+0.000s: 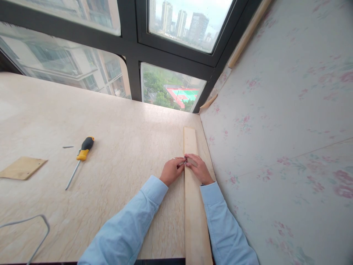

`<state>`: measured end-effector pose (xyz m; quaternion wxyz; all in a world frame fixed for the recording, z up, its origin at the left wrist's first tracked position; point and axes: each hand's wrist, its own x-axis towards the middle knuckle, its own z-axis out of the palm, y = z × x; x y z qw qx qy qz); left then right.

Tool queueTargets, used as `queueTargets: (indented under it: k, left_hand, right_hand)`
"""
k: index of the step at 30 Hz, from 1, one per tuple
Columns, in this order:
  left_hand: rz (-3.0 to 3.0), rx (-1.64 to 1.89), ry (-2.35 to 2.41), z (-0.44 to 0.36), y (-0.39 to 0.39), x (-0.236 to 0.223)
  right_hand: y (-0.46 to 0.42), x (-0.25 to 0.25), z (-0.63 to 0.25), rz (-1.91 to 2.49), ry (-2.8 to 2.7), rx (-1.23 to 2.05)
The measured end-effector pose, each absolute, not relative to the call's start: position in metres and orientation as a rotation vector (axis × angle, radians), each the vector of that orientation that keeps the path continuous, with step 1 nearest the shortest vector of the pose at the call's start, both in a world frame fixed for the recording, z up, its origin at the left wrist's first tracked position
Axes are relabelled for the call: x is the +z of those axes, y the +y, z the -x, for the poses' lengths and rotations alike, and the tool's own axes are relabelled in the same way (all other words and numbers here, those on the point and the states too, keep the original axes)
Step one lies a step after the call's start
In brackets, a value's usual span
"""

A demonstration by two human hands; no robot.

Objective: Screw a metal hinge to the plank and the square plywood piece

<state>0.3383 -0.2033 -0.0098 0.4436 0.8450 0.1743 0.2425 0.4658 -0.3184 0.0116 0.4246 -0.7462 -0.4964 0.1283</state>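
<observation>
Right grip [200, 170] over board [195, 209], wall [275, 114] beside.

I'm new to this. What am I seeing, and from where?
There's no machine here: a person works bare-handed, seen by a head-worn camera looking forward and down. The left hand and right hand meet at the left edge of a long wooden board, pinching a small metal piece too tiny to identify. On the marble-patterned ledge, left of the hands, lie a yellow-and-black screwdriver, a small pointed piece, a wooden panel with holes and a bent grey strip.
</observation>
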Motion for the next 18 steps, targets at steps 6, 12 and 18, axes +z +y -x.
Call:
queueTargets:
  k: [6,12,18]
  left_hand:
    - [-2.083,0.574,0.448,-0.339,-0.204,-0.0102]
    - [-2.071,0.571,0.456,-0.3386,-0.2042,-0.0093]
    - [-2.047,0.583,0.44,-0.3395,-0.2037,-0.0123]
  right_hand:
    - [-0.3172,0.0121,-0.4647,1.854,-1.236,0.291]
    - [-0.3181,0.0129,-0.4647,1.83,-1.193,0.328]
    - [-0.3187,0.011,-0.4652,1.808,-1.14,0.36]
